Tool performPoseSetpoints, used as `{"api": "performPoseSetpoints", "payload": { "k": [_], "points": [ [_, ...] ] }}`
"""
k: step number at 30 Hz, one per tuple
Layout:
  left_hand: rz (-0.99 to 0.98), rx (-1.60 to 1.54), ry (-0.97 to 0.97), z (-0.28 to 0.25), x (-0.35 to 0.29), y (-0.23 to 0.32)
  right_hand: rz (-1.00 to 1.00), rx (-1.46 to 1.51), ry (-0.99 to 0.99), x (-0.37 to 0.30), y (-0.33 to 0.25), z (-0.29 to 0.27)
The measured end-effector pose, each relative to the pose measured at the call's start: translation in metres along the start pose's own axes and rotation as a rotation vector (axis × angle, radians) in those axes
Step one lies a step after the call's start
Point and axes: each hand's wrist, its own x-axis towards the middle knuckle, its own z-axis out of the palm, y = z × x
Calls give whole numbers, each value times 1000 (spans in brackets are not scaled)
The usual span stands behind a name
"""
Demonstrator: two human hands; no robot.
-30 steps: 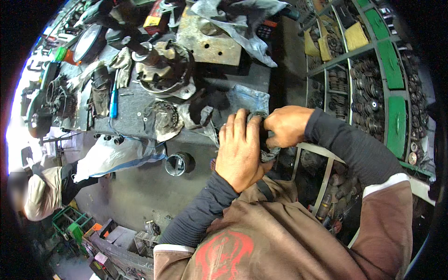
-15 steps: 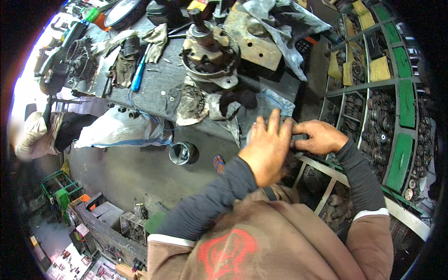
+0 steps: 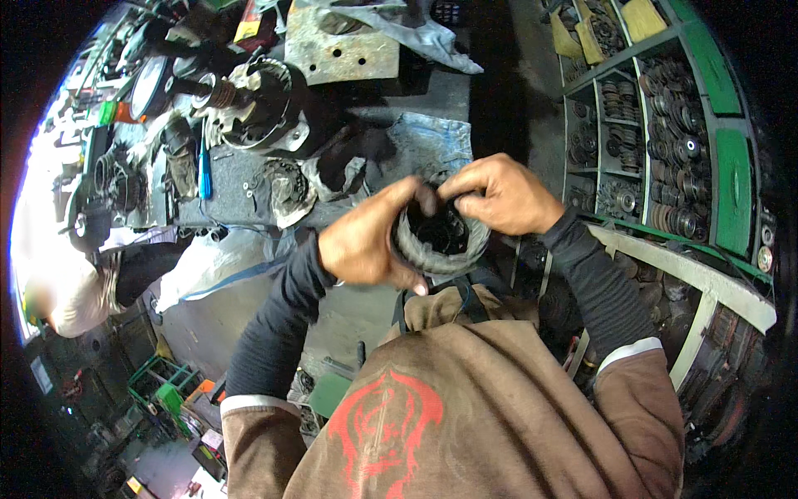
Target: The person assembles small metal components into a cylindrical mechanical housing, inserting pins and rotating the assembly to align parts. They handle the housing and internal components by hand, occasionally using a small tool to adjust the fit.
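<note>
Ring (image 3: 445, 264) of dark grey, ridged around its outside, is held upright-mouthed in front of the apron, just off the near edge of the desk (image 3: 237, 172). Its left side is gripped by the left hand (image 3: 370, 237), with fingers curled over the far rim and the thumb set low along the outer wall. At the far right of the rim, the right hand (image 3: 503, 200) is placed with index finger and thumb bent toward the opening; whether anything is pinched between them cannot be told. The inside of the ring is shadowed. Beyond it on the desk, a blue-stained cloth (image 3: 432, 141) is spread, a shafted housing (image 3: 266, 108) is stood, and a pale plate with holes (image 3: 341, 54) is laid. Farther left, a blue-handled tool (image 3: 204, 170) is seen.
</note>
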Motion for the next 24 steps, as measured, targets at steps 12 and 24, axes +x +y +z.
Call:
{"api": "performPoseSetpoints", "payload": {
  "k": [12, 24],
  "points": [
    [-146, 305, 973, 129, -38, -10, -182, 106, 467, -18, -26, 35],
    [-287, 193, 902, 122, -40, -4, 553, 975, 397, -101, 11, 172]
  ]
}}
